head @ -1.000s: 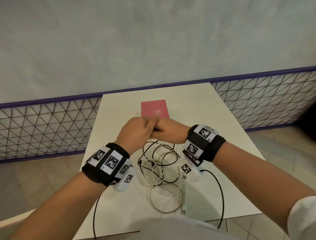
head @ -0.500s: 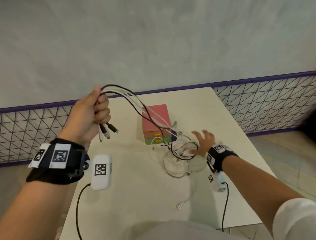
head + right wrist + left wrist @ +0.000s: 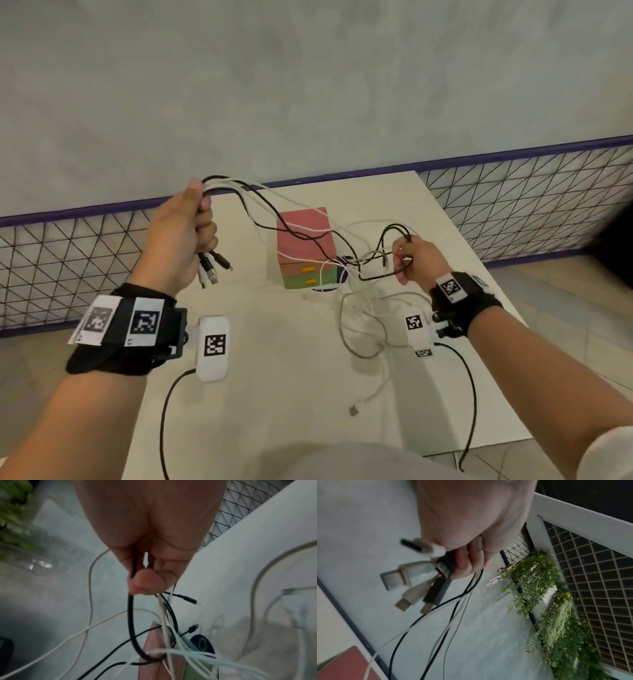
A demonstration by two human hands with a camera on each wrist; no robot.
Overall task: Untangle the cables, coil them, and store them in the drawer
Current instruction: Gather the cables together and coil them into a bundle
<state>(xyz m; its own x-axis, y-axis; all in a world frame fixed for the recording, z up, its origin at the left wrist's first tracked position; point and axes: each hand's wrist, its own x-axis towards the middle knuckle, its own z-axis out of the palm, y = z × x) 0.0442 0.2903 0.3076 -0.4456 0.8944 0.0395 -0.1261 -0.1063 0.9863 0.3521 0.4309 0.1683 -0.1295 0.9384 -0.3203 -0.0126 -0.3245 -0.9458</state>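
Note:
My left hand (image 3: 186,236) is raised above the table's left side and grips a bunch of black and white cables (image 3: 239,192) near their ends. Several USB plugs (image 3: 212,269) (image 3: 412,582) hang below its fist. The cables sag rightward over a small drawer box (image 3: 305,253) with a pink top and orange handles. My right hand (image 3: 412,258) (image 3: 149,566), lifted beside the box, pinches a black cable loop (image 3: 394,236) (image 3: 132,622) with white strands. White cable loops (image 3: 359,325) lie on the white table (image 3: 274,394) below it.
A loose white plug end (image 3: 354,409) lies near the table's front. A dark blue round item (image 3: 342,274) sits right of the drawer box. Wire mesh fencing (image 3: 68,267) runs behind the table on both sides, under a grey wall. Wrist camera leads hang over the front edge.
The hands parted from a joint hold over the pile. The left rose to the left with the plug ends; the right went from lying spread on the pile to lifting a black loop.

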